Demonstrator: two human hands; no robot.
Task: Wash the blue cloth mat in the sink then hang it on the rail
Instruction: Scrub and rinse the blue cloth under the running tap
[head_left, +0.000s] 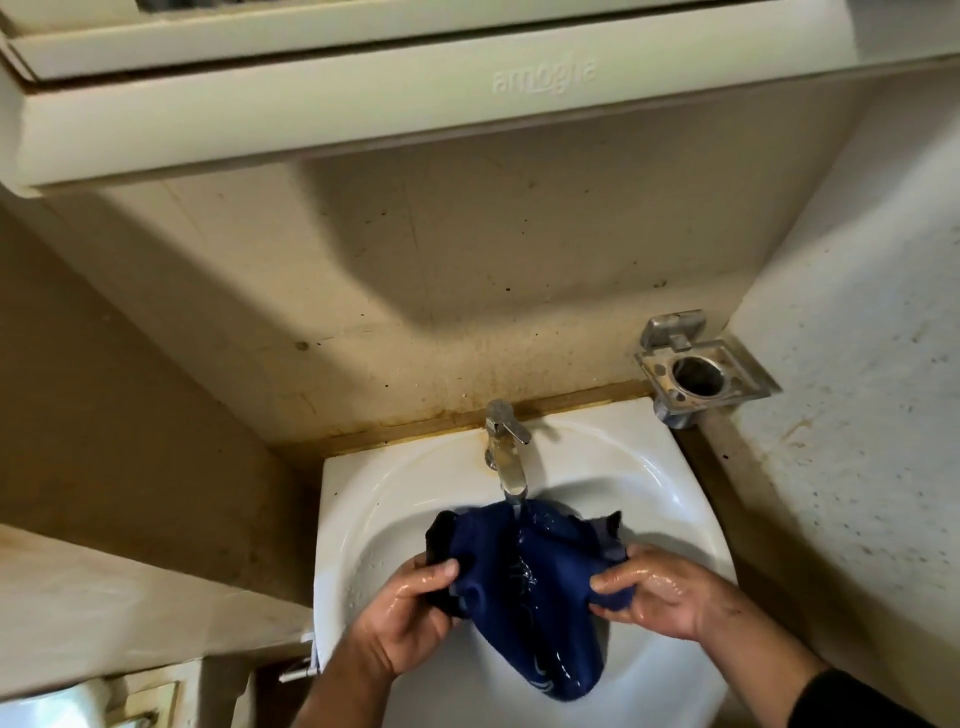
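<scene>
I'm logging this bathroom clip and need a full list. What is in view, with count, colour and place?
cloth mat: one, dark blue, wet, held over the basin under the running water
sink: one, white, centre bottom
tap: one, silver, back rim of the sink, water running
holder: one, silver metal, on the wall right of the tap
cabinet: one, cream, above the sink
walls: beige, stained, behind and beside the sink
left hand: one, wet, grip on the mat's left edge
right hand: one, wet, grip on the mat's right edge
</scene>
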